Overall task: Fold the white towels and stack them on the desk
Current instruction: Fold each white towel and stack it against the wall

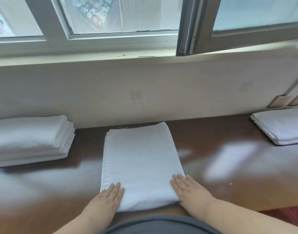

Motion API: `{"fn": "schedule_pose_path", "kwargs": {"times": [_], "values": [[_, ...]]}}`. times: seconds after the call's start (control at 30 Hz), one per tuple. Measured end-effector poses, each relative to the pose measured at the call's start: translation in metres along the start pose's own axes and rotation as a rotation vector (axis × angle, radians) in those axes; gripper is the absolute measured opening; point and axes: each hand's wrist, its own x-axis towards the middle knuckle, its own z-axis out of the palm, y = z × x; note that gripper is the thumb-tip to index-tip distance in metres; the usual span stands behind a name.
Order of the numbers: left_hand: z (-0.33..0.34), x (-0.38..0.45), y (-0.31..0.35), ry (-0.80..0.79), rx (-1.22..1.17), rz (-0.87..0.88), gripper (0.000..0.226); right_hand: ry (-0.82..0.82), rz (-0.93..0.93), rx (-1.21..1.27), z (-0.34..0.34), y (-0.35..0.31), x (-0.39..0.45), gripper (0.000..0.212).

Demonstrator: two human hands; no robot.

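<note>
Towel (141, 162): white terry cloth, matt, nubby. Desk (229, 166): dark wood, glossy.

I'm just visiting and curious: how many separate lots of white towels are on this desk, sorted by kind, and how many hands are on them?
Towel being folded, under both hands: 1
Tall stack of folded towels, far left: 1
Low pile of folded towels, far right: 1
Hands lying flat on the middle towel: 2, left hand, right hand
Total: 5

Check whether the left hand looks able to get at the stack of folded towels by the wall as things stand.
Probably yes. The left hand lies flat on the towel, holding nothing, and only bare desk lies between it and the stack of folded towels.
</note>
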Motion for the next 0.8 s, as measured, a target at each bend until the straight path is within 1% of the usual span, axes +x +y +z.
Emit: {"fn": "schedule_pose_path", "kwargs": {"times": [0.07, 0.13, 0.2, 0.23, 0.27, 0.3, 0.33, 0.4, 0.43, 0.5, 0.6, 0.67, 0.73, 0.8], "values": [[-0.002, -0.001, -0.002, -0.015, 0.012, -0.054, 0.063, 0.088, -0.021, -0.083, 0.002, -0.002, 0.000, 0.055], [-0.003, -0.001, -0.003, 0.144, 0.002, -0.036, 0.070, 0.090, -0.020, -0.135, 0.001, -0.002, 0.000, 0.049], [-0.012, -0.007, -0.006, 0.122, -0.005, -0.005, 0.067, 0.031, 0.005, -0.133, -0.011, -0.004, 0.002, 0.046], [-0.012, -0.008, -0.007, 0.165, 0.009, 0.001, 0.067, 0.021, 0.006, -0.152, -0.015, -0.004, 0.003, 0.042], [-0.011, -0.007, -0.008, 0.182, -0.008, -0.029, 0.069, -0.009, -0.001, -0.154, -0.019, -0.004, 0.003, 0.038], [-0.013, -0.007, -0.009, 0.149, -0.029, -0.044, 0.068, -0.062, -0.003, -0.125, -0.021, -0.004, 0.004, 0.037], [-0.016, -0.009, -0.008, 0.116, -0.039, -0.042, 0.062, -0.108, -0.015, -0.102, -0.019, -0.003, 0.005, 0.038], [-0.025, -0.013, -0.011, 0.073, -0.069, -0.092, 0.042, -0.180, 0.008, -0.002, -0.022, -0.001, 0.005, 0.038], [-0.025, -0.014, -0.014, 0.039, -0.047, -0.113, 0.037, -0.191, 0.034, 0.064, -0.025, 0.000, 0.003, 0.037], [-0.034, -0.019, -0.019, -0.014, -0.089, -0.128, 0.035, -0.202, 0.092, 0.216, -0.028, 0.003, -0.001, 0.039], [-0.051, -0.024, -0.032, -0.021, -0.274, -0.132, 0.042, -0.168, 0.163, 0.386, -0.032, 0.012, -0.005, 0.048], [-0.057, -0.029, -0.043, -0.033, -0.386, -0.130, 0.045, -0.181, 0.183, 0.469, -0.037, 0.017, -0.006, 0.049], [-0.063, -0.034, -0.054, -0.019, -0.523, -0.187, 0.041, -0.158, 0.226, 0.617, -0.048, 0.019, -0.007, 0.042], [-0.069, -0.039, -0.068, 0.030, -0.684, -0.273, 0.029, -0.082, 0.359, 0.780, -0.061, 0.023, -0.009, 0.032]]}}
